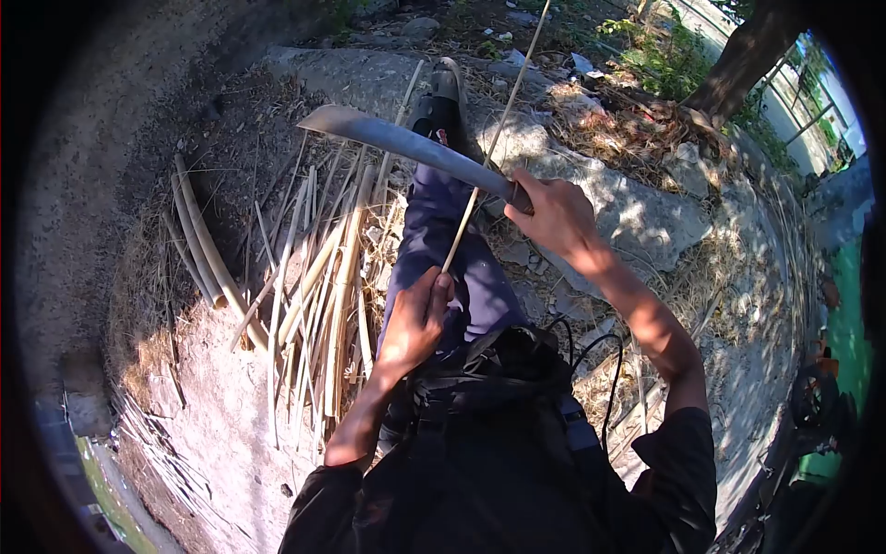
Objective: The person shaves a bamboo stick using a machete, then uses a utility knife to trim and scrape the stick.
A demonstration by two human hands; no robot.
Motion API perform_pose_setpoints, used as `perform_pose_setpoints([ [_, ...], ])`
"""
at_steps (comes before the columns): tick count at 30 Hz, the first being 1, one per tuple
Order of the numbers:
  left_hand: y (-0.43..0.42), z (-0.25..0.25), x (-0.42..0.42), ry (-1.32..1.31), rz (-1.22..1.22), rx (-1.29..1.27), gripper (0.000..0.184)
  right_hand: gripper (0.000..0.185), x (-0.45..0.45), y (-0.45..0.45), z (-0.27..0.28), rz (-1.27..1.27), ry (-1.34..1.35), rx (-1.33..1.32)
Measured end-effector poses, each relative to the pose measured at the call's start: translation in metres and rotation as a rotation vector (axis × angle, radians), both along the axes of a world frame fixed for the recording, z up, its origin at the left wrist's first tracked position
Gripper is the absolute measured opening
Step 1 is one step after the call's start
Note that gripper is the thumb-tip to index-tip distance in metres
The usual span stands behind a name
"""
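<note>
A long machete (pixel 415 149) with a wide curved blade is held by its handle in my right hand (pixel 554 214), its tip pointing left over my leg. My left hand (pixel 417 319) is closed around the lower end of a thin bamboo strip (pixel 503 120), which slants up to the top of the view. The blade crosses the strip above my left hand; whether they touch cannot be made out. Left of my legs, a heap of split bamboo pieces (pixel 343 305) lies on the ground.
Thicker bamboo poles (pixel 205 240) lie left of the heap. My stretched leg (pixel 429 217) and shoe (pixel 445 92) are in front. A large flat rock (pixel 637 217) lies to the right, with a tree trunk (pixel 746 60) at the upper right. A cable (pixel 616 369) loops by my waist.
</note>
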State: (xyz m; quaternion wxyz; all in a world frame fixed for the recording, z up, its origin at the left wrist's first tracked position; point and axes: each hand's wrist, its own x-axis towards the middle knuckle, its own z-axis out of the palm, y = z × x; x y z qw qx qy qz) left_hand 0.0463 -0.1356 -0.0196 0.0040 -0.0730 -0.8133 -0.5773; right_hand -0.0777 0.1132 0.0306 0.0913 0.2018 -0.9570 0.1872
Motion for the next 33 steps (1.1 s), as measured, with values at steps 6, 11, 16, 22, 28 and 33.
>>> perform_pose_setpoints([
  [6, -0.004, 0.009, 0.0, -0.095, -0.054, -0.049, 0.041, 0.042, 0.005, -0.002, -0.022, 0.092, 0.116, 0.095],
  [11, -0.011, 0.004, 0.006, -0.111, -0.054, -0.055, 0.043, 0.037, 0.003, 0.001, -0.027, -0.023, 0.051, -0.055],
  [16, -0.014, 0.01, 0.002, -0.13, -0.067, -0.092, 0.042, 0.04, -0.004, -0.001, -0.036, 0.116, 0.199, 0.018],
  [22, -0.047, -0.023, 0.037, -0.276, -0.046, 0.057, 0.037, 0.031, -0.105, 0.061, -0.046, -0.149, 0.248, -0.113],
  [28, -0.059, -0.04, 0.023, -0.384, 0.041, 0.16, 0.034, 0.052, -0.073, 0.01, -0.037, -0.293, -0.444, -0.876],
  [33, -0.047, -0.013, 0.013, -0.183, -0.055, -0.075, 0.035, 0.034, -0.058, -0.023, -0.021, -0.237, -0.447, -1.228],
])
